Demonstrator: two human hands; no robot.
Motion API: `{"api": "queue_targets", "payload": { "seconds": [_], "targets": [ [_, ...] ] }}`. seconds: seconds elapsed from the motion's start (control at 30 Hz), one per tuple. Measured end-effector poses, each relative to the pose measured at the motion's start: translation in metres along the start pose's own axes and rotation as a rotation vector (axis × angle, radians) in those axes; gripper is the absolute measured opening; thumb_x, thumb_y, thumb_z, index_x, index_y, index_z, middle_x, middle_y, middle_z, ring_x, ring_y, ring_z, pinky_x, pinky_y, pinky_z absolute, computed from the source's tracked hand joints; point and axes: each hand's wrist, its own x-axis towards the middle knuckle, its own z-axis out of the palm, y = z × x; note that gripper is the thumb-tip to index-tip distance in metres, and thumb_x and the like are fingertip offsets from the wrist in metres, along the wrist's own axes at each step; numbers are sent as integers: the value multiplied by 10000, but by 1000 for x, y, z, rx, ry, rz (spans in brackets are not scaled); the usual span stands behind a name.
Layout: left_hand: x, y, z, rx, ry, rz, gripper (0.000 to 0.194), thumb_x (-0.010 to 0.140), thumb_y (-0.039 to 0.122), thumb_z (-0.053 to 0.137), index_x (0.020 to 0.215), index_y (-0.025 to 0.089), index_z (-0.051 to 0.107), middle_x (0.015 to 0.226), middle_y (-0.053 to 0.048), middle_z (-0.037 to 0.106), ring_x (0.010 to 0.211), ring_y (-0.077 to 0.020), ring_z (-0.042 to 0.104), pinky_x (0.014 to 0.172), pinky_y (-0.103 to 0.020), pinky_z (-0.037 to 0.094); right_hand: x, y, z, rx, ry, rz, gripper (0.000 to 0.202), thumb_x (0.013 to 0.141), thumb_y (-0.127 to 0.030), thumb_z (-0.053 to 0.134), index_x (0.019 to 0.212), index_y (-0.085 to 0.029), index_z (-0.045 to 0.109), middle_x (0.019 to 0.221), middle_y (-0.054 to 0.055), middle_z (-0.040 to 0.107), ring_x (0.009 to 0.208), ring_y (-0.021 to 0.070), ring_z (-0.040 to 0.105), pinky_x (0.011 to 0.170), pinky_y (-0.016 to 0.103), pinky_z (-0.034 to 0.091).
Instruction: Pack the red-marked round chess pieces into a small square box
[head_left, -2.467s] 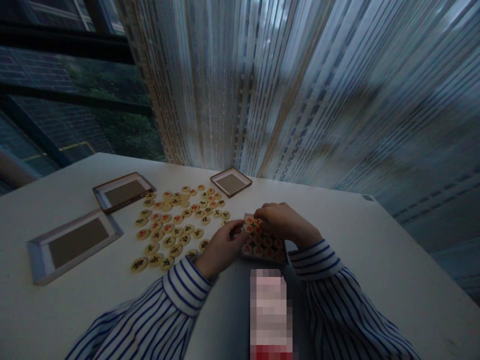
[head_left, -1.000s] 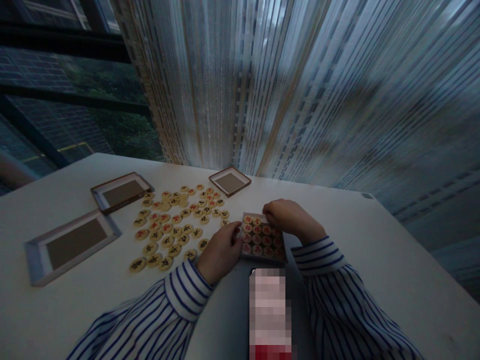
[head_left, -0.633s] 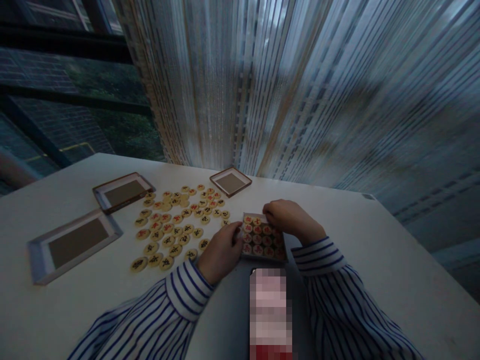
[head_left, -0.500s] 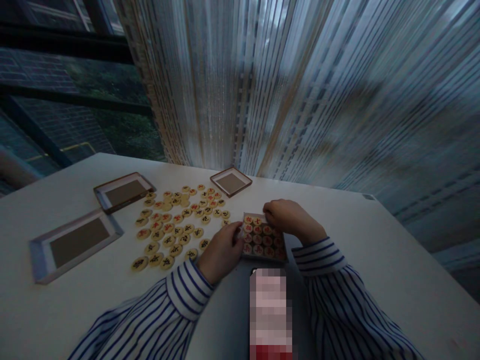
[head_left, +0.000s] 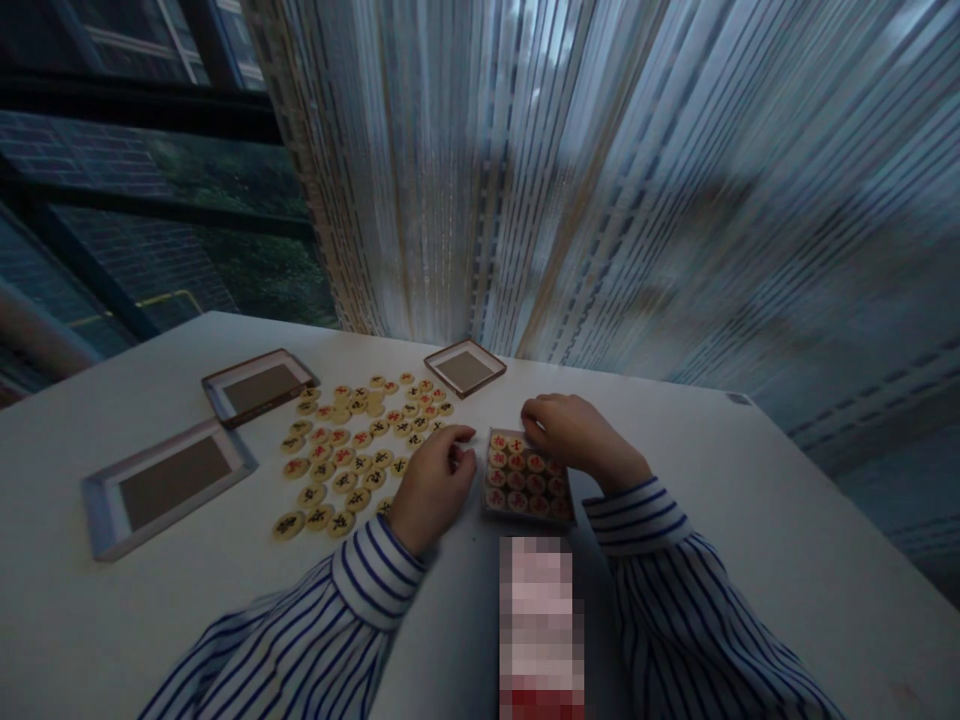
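Note:
A small square box (head_left: 529, 515) holds rows of round Chinese chess pieces (head_left: 517, 481) with red characters facing up. My right hand (head_left: 581, 435) is over the box's far right corner, its fingers curled down and hiding the pieces beneath; whatever is in the fingertips does not show. Just left of the box, apart from it, my left hand (head_left: 431, 490) hovers with its thumb and fingers apart and nothing visible between them. Loose Chinese chess pieces (head_left: 344, 482), marked in red or black, lie scattered beyond and left of that hand, which hides some of them.
On the white table (head_left: 697, 500) lie a shallow tray (head_left: 101, 515) at the left, a brown-rimmed tray (head_left: 214, 395) behind it, and a smaller tray (head_left: 484, 383) at the back. A phone-like object (head_left: 540, 610), its face blurred, is before the box. A string curtain (head_left: 450, 180) hangs behind.
My left hand has let go of the box's left side and moved slightly left, its fingers lifting apart. My right hand stays at the box's far right corner. The view has shifted slightly.

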Motion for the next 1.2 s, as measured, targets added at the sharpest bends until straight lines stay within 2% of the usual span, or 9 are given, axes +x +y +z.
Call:
{"api": "queue_targets", "payload": {
  "seconds": [0.33,0.47,0.53,0.63,0.77,0.87,0.97,1.2],
  "targets": [
    [8,10,-31,-147,20,-95,295,723,311,535,952,142,614,796,-39,640,706,-159,587,677,-290,468,-5,-6,-11,41,103,-68,284,879,-254,355,900,-171,626,934,80,660,863,192,595,703,272,366],
    [10,9,-50,-132,-21,-78,257,716,375,549,808,150,631,721,-25,643,663,-157,581,645,-281,464,-7,-12,-16,40,92,-88,286,886,-245,355,914,-168,629,955,86,658,878,186,592,733,270,369],
    [14,4,-61,-121,-55,-66,265,708,400,561,773,154,632,721,-26,651,659,-160,583,630,-275,462,-8,-16,-17,41,82,-93,282,886,-237,357,912,-169,630,958,86,658,882,182,590,745,270,370],
    [21,-5,-79,-67,-32,-41,282,698,428,575,754,158,633,701,-19,650,649,-153,580,613,-256,452,-8,-19,-19,51,94,-114,271,883,-233,366,915,-172,628,946,79,658,878,180,588,752,270,371],
    [29,-19,-103,-12,56,-90,318,672,462,582,729,155,637,670,-16,648,588,-145,557,561,-243,436,-6,-23,-20,55,89,-125,270,882,-226,363,894,-168,626,931,75,656,872,179,586,756,273,366],
    [30,-29,-118,14,143,-137,351,678,495,559,736,159,645,675,-20,658,625,-163,574,565,-242,443,-4,-27,-19,42,73,-132,272,886,-236,363,896,-162,624,928,77,654,872,178,585,763,278,363],
    [28,-40,-128,103,207,-129,362,707,494,520,757,162,654,700,-28,665,679,-181,591,600,-247,456,-1,-31,-16,43,68,-161,258,884,-237,377,892,-166,624,908,69,654,865,178,586,762,285,363],
    [28,-64,-140,284,233,-20,351,775,418,445,878,169,670,917,-72,684,842,-210,610,729,-272,473,1,-43,-11,96,119,-227,217,863,-190,421,839,-164,635,865,62,663,815,168,593,761,288,383]
  ]
}}
